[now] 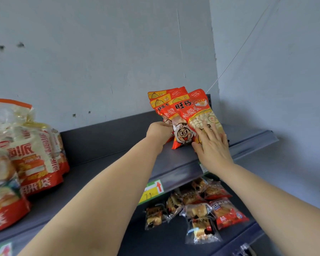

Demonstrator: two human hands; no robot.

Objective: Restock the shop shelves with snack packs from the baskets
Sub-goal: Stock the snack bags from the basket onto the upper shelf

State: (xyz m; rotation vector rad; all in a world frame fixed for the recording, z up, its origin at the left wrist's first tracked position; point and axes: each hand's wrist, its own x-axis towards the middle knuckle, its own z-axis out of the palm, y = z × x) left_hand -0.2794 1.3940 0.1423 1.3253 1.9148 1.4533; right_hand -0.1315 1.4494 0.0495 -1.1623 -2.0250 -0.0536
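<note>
Head view: red snack packs (185, 117) upright on top shelf (118, 159), between hands. Left hand (158, 132) pinching rear pack's edge; right hand (213, 145) spread flat against front pack. Step: straightening row. Next likely: release gently so packs don't topple.

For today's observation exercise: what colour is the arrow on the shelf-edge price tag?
Red, on the tag's white part; the rest is yellow-green. Head view, the only one.

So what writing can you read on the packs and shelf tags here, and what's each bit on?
"旺仔": front red pack, propped by left hand and right hand.
"小馒头": same pack.
"8.0": small red pack, lower shelf.
Up arrow, handwritten figures unclear: yellow tag.
Big bags, left: large characters, blurred.
Clear-wrapped cakes: unreadable.
</note>
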